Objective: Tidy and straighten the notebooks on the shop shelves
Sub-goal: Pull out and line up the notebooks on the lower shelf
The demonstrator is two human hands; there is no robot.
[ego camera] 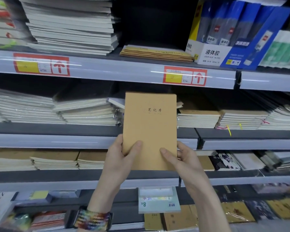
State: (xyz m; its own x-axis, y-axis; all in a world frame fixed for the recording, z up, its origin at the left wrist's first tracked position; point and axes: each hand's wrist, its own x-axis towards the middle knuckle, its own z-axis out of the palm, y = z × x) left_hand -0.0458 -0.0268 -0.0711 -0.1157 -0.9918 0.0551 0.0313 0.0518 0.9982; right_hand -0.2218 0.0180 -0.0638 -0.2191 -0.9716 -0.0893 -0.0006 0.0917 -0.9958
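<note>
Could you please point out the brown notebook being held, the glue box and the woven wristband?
notebook (150, 128): head view, middle of its cover.
glue box (211, 53): head view, white front panel.
wristband (92, 219): head view, its woven band.

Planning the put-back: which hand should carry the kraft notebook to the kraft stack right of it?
Probably right: right hand grips the kraft notebook nearest the kraft stack; left hand would have to cross.

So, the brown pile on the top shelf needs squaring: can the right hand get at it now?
Likely not yet: right hand and left hand both grip the held notebook; the pile itself sits unobstructed.
</note>
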